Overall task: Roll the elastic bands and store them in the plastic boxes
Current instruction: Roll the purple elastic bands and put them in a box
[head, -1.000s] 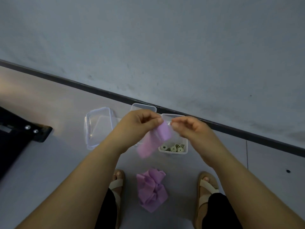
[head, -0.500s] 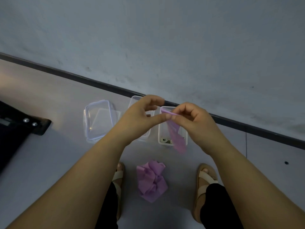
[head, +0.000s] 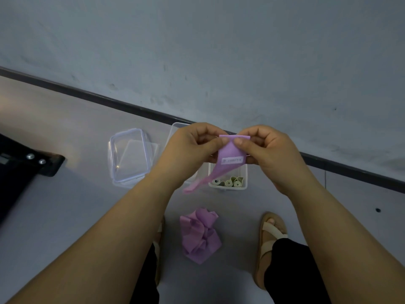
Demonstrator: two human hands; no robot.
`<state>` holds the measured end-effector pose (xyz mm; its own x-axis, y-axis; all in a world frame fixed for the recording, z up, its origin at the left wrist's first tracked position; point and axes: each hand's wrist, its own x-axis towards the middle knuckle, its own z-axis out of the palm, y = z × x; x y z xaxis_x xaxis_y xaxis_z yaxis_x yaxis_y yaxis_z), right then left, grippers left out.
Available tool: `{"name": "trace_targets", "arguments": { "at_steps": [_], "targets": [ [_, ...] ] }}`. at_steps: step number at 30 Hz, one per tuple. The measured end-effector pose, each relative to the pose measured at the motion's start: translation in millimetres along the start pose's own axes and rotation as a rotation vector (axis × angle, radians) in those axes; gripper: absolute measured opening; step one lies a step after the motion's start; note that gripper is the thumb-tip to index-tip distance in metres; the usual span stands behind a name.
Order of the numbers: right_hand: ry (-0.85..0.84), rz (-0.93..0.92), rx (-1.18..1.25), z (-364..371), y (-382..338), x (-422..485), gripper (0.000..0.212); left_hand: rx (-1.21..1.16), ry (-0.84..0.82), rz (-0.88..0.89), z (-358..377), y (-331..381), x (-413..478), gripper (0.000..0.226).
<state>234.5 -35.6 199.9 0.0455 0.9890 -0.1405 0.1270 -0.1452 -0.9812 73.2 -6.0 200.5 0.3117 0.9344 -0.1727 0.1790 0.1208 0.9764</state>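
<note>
Purple band (head: 230,159) pinched at its top edge by both hands' fingers (head: 223,141); loose tail below may skew the roll.

A purple elastic band (head: 230,154) hung flat, its top edge pinched, a white label across it, its tail trailing down-left. More purple bands (head: 200,236) lay crumpled on the floor. One clear box (head: 228,185) held pale rolled bands (head: 230,182); another box (head: 129,157) stood apart to the left.

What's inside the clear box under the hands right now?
The clear box holds several rolled pale green bands along its near wall. Its far part is covered by the hands and the purple band.
</note>
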Motion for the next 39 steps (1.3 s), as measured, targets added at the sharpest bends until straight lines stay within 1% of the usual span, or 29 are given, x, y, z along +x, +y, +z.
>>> {"name": "trace_targets", "arguments": {
  "at_steps": [3,7,13,19,23,25,28,30,36,39],
  "targets": [
    [-0.011,0.010,-0.001,-0.4,1.5,0.9,0.006,0.031,0.036,0.012,-0.2,-0.2,0.7,0.009],
    [0.008,0.011,0.040,-2.2,1.5,2.5,0.008,-0.010,0.055,-0.004,-1.4,0.4,1.2,0.010],
    [-0.005,-0.024,0.022,-4.2,0.6,1.7,0.012,-0.049,0.028,-0.009,0.1,1.7,-0.1,0.013],
    [-0.046,-0.021,0.063,-5.1,-0.2,2.0,0.021,-0.079,0.005,0.007,-1.9,5.4,-0.8,0.021],
    [-0.039,-0.049,0.058,-3.2,-0.5,1.6,0.022,-0.080,-0.006,0.000,-3.3,6.9,-1.3,0.026],
    [-0.028,-0.067,0.036,-3.0,-0.4,1.0,0.023,-0.080,-0.012,0.001,-2.5,7.1,-1.7,0.024],
    [-0.016,-0.088,0.003,-3.0,0.3,0.2,0.024,-0.089,-0.009,-0.004,-1.3,7.4,-1.7,0.012],
    [-0.021,-0.098,-0.018,-2.4,1.2,-0.1,0.024,-0.097,-0.002,-0.014,-1.1,6.9,-0.9,0.011],
    [-0.052,-0.097,-0.040,-0.6,3.1,-0.9,0.026,0.000,0.007,0.000,-2.6,4.9,0.5,0.015],
    [-0.065,-0.039,0.025,0.1,5.3,0.7,0.017,0.039,0.047,0.032,-2.0,3.3,0.8,0.020]
  ]
}}
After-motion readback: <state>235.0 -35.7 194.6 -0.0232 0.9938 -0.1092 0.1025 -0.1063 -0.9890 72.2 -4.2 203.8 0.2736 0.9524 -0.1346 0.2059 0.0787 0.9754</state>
